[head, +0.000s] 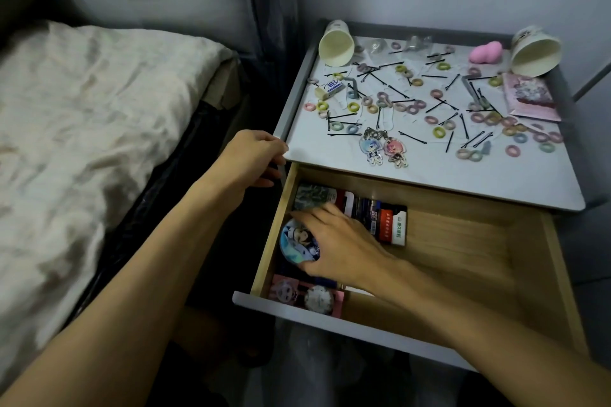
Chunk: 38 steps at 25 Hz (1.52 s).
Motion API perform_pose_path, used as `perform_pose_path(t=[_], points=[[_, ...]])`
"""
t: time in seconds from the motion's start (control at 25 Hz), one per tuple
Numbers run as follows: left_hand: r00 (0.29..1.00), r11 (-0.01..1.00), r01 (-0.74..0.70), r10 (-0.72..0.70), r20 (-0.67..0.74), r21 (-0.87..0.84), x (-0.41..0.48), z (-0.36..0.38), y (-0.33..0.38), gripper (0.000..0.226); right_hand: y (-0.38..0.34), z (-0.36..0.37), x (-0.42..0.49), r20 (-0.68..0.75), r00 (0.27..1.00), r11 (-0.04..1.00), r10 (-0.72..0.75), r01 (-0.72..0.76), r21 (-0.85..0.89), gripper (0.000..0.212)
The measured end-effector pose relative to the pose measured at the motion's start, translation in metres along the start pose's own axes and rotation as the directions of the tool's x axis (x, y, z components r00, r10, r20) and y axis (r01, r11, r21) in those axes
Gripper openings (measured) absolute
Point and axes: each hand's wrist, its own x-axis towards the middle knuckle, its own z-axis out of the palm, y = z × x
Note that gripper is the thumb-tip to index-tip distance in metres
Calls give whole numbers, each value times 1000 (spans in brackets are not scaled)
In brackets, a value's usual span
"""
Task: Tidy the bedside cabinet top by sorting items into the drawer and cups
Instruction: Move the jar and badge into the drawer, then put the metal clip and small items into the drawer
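the round badge lies in the left part of the open drawer, between the packs at the back and a pink card at the front. i judge it light and stiff, with a glossy face that would slip under flat fingers, so i'd take it by the rim. my right hand reaches across into the drawer, palm down, fingers spread over the badge and thumb near its lower edge; i cannot tell whether i'm pinching it or only resting on it. my left hand has its fingers curled round the front left corner of the cabinet top, arm stretched forward. up there the hair ties look soft and easy to pinch, the bobby pins thin and fiddly on the smooth surface, and both cups lie tipped over.
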Motion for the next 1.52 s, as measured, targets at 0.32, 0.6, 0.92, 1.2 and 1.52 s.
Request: perform_pose_path(t=[0.32, 0.6, 0.92, 1.2, 1.52], points=[[1000, 1000, -3, 3, 21, -16, 0, 3, 0, 16, 7, 5, 5, 19, 1000, 997, 21, -22, 68, 79], [999, 999, -23, 22, 44, 22, 1, 6, -1, 19, 7, 0, 4, 42, 996, 980, 73, -79, 185, 78], [988, 985, -147, 143, 55, 95, 3, 27, -2, 17, 48, -80, -15, -237, 907, 888, 348, -237, 394, 20], [934, 883, -352, 355, 49, 311, 46, 79, 40, 18, 141, -135, -15, -357, 745, 821, 563, -459, 339, 16], [901, 604, -318, 433, 33, 730, 150, 138, 77, 33, 208, -151, -13, -308, 773, 830, 554, -541, 135, 18]])
